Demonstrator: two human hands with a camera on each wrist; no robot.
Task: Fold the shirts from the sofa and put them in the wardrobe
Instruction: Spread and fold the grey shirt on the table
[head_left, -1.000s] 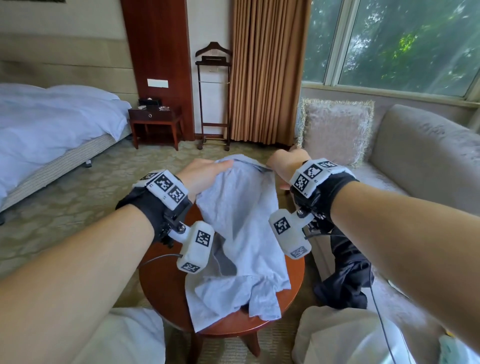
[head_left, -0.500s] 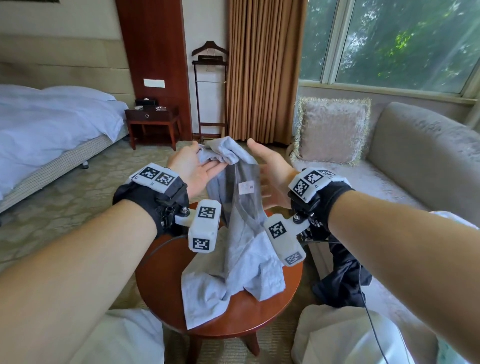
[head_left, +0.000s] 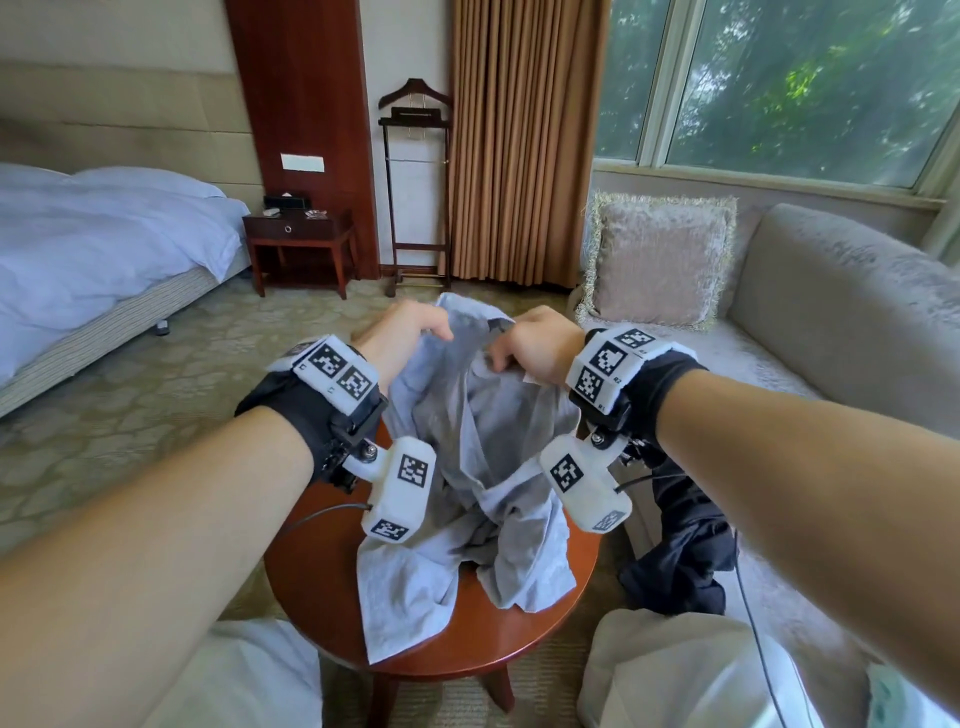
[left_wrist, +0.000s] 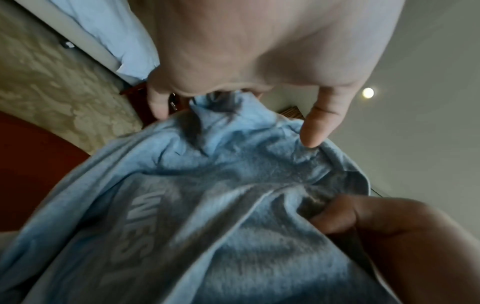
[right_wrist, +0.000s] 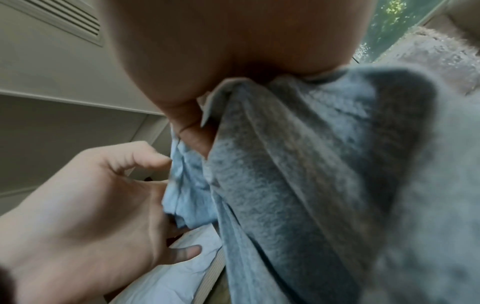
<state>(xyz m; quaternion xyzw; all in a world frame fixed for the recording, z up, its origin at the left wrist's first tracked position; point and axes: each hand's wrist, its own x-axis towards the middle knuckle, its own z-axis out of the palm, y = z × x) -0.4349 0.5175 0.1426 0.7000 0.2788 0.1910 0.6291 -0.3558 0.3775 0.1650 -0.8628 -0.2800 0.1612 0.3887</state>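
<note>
A light blue-grey shirt (head_left: 488, 467) hangs crumpled from both hands, its lower part heaped on the round wooden table (head_left: 311, 577). My left hand (head_left: 426, 330) grips the top edge on the left, with cloth bunched under the curled fingers (left_wrist: 155, 102) and the thumb (left_wrist: 315, 127) resting on the fabric. My right hand (head_left: 511, 353) clutches the top edge on the right, close to the left hand, its thumb (right_wrist: 193, 133) pinching a fold of the shirt (right_wrist: 311, 185). Faint lettering shows through the shirt (left_wrist: 207, 216).
A black garment (head_left: 680, 556) droops over the front edge of the grey sofa (head_left: 831, 322) on the right, beside a fringed cushion (head_left: 660, 260). A bed (head_left: 104, 249) stands at the left, with a nightstand (head_left: 298, 234) and valet stand (head_left: 415, 182) behind. Carpet surrounds the table.
Half a second ago both hands were open, palms facing, with the shirt between them. Now both have closed on its top edge and hold it slightly lower.
</note>
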